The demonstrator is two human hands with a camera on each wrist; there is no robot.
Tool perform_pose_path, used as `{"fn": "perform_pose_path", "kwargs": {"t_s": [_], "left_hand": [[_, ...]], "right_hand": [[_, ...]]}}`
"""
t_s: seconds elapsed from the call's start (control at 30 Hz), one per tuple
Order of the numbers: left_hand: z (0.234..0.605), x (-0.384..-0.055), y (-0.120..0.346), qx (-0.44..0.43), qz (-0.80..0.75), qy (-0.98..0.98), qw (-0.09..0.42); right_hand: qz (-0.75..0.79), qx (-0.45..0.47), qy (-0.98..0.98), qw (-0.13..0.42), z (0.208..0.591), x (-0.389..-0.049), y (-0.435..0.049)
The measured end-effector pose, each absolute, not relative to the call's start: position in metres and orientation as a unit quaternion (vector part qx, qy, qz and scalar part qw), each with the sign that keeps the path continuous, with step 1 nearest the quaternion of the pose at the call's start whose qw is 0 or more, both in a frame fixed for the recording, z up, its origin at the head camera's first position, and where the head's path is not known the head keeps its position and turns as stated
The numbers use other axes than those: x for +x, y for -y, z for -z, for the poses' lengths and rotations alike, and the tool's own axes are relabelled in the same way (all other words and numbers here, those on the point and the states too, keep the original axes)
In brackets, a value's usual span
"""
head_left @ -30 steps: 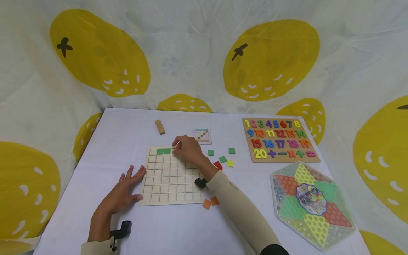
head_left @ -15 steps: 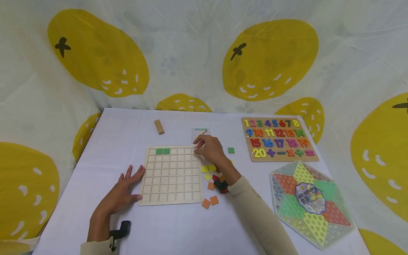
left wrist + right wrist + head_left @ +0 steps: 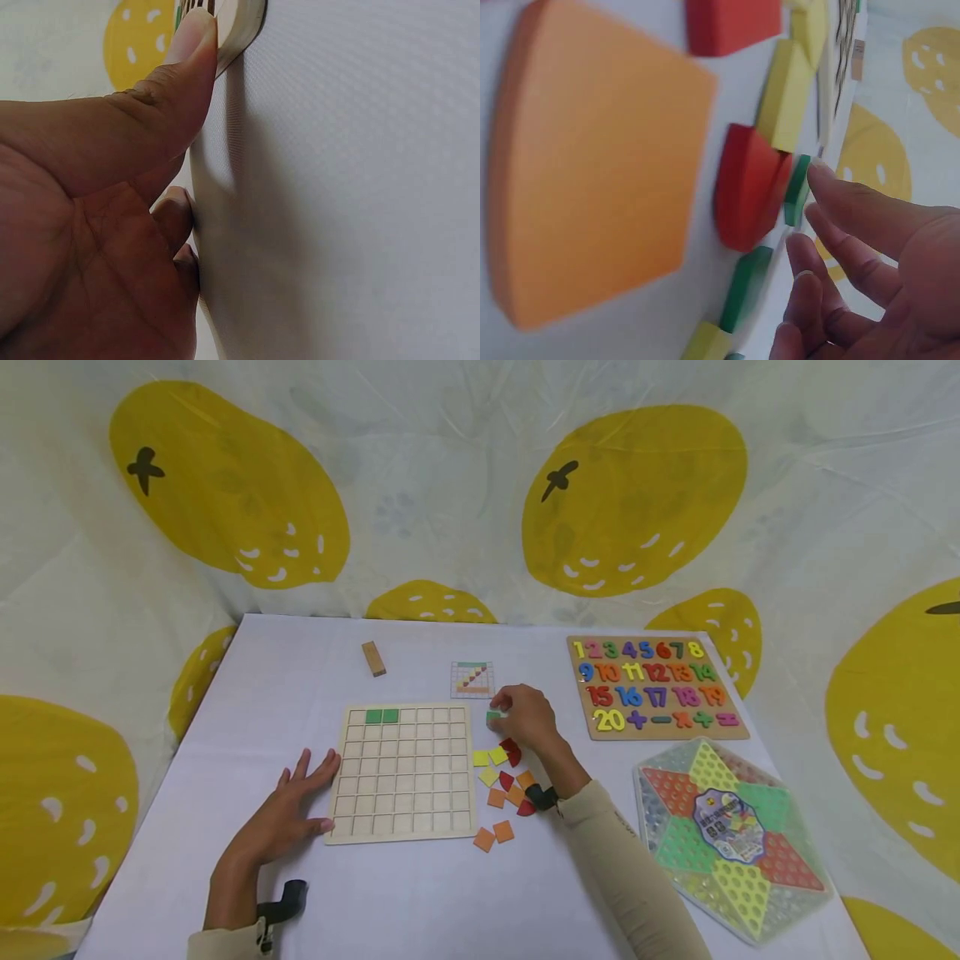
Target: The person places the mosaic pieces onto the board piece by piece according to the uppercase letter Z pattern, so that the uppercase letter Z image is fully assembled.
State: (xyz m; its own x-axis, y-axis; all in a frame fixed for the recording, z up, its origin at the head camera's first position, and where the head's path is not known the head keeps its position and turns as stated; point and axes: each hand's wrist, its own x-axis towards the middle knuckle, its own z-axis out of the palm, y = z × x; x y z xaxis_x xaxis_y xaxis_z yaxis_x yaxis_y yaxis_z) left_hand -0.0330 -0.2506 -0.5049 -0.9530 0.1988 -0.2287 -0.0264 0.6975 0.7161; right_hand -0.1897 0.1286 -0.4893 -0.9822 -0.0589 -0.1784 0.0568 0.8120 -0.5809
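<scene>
A pale wooden grid board lies on the white table in the head view, with two green square tiles in its top row. My left hand rests at its left edge, fingers spread; in the left wrist view the thumb touches the board's corner. Right of the board, my right hand is at a loose green tile. In the right wrist view its thumb tip is right at that tile's edge, the other fingers loosely bent beside it.
Loose yellow tiles, red quarter-round pieces and orange tiles lie right of the board. Behind it are a printed pattern card and a small wooden block. A number puzzle and hexagonal game board sit at right.
My right hand has moved from the board's top row rightward, passing the pattern card's near edge, to the loose green tile. My left hand stays at the board's edge.
</scene>
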Motion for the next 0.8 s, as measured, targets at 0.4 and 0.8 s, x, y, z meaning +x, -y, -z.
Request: {"fn": "perform_pose_path", "kwargs": {"t_s": [0.4,0.8], "left_hand": [[0.505,-0.032,0.251,0.051,-0.389,-0.909,0.142],[0.505,-0.032,0.251,0.049,-0.388,-0.910,0.141]], "right_hand": [[0.320,-0.029,-0.943,0.089,0.490,-0.191,-0.126],[0.327,-0.087,-0.938,0.078,0.478,-0.187,-0.101]]}}
